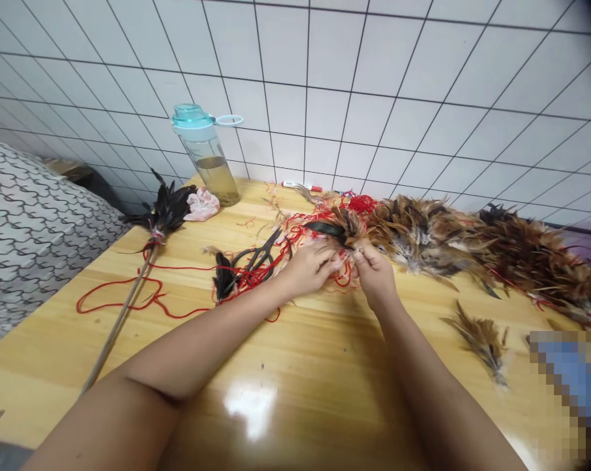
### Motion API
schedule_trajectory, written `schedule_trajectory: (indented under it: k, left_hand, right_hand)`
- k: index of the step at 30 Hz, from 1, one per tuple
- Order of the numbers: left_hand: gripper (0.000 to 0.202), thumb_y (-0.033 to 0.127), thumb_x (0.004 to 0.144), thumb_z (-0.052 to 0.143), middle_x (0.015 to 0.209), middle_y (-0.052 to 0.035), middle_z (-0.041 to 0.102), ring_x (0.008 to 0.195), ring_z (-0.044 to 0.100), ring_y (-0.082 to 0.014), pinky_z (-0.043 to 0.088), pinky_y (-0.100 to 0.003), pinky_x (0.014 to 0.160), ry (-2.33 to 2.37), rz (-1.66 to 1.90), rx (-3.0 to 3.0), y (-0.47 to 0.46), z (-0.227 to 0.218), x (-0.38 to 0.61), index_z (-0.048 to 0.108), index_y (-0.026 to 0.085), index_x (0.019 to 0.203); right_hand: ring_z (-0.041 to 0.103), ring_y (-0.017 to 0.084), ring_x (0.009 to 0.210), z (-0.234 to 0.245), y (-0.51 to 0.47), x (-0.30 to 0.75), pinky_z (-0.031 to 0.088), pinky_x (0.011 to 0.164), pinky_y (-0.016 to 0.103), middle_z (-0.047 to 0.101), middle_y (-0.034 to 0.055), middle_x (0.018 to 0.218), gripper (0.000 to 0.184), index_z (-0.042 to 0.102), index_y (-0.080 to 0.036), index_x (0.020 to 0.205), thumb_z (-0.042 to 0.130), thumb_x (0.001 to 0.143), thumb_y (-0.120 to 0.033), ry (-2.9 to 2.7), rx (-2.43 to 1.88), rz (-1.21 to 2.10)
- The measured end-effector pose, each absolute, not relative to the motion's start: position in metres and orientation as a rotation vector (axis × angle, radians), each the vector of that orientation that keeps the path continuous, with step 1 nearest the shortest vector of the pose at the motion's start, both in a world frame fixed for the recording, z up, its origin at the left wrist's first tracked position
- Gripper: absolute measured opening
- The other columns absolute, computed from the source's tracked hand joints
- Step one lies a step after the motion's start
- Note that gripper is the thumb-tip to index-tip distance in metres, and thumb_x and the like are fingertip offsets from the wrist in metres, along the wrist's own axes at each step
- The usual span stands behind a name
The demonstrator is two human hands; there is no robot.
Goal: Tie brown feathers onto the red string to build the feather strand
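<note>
Pinching a dark-and-brown feather bunch [349,226] just right of the scissors [262,260], thumb and fingers of the right hand [378,269] narrowed on its base. Holding the left hand [312,267] close beside it, between the scissors and the right hand, with fingers drawn together; cannot tell from the crowded tips whether gripping quills, thread or nothing. Working amid red thread [361,204], heaped to the right of the scissors and straggling back across them over the counter [315,373]. Seems only partway through. Can probably count as fastened already the black feathers [167,208] at the tip of a stick [121,320], well left of the scissors, wrapped in red and trailing cord toward them. Can perhaps count as prepared the brown feather piles [425,229], well right of the scissors, marked here and there with red. Appears to leave unfinished the bunch in hand, not visibly wrapped, and apparently to leave unattached a small black bunch [223,278] just left of the scissors and a lone brown bunch [482,339] well to their right.
</note>
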State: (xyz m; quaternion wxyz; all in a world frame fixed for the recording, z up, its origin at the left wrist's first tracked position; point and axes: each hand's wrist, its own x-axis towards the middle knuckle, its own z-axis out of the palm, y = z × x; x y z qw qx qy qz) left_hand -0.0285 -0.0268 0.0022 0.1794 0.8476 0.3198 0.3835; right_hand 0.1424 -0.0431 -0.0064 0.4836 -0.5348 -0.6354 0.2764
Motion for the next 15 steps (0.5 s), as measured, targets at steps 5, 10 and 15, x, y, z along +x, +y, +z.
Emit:
schedule_trajectory:
  k: [5,10,15]
  left_hand:
    - [0.021,0.021,0.093,0.041,0.083,-0.0063,0.063,0.081,0.057,-0.0159,0.045,-0.029,0.074,0.96,1.027,2.672,-0.048,0.002,-0.017,0.057,0.016,0.08]
    - [0.024,0.017,0.093,0.038,0.076,-0.0066,0.058,0.074,0.052,-0.0178,0.041,-0.031,0.069,1.017,1.032,3.01,-0.051,0.005,-0.017,0.057,0.015,0.078]
    - [0.026,0.02,0.094,0.04,0.076,-0.0064,0.058,0.075,0.051,-0.0169,0.041,-0.03,0.071,0.909,0.977,3.044,-0.034,0.022,-0.034,0.057,0.016,0.075]
  right_hand:
    - [0.054,0.015,0.073,-0.007,-0.05,0.138,0.032,0.061,0.026,0.065,0.002,0.083,0.022,0.062,-0.021,0.077,0.042,0.086,-0.022,-1.785,-1.575,0.282]
    - [0.054,0.015,0.071,0.0,-0.061,0.131,0.027,0.061,0.029,0.067,0.0047,0.09,0.021,0.065,-0.021,0.085,0.045,0.09,-0.022,-2.141,-1.771,-0.257]
    - [0.054,0.015,0.067,0.003,-0.06,0.13,0.027,0.06,0.03,0.067,0.0064,0.086,0.027,0.067,-0.02,0.09,0.039,0.091,-0.017,-2.421,-1.696,-0.204]
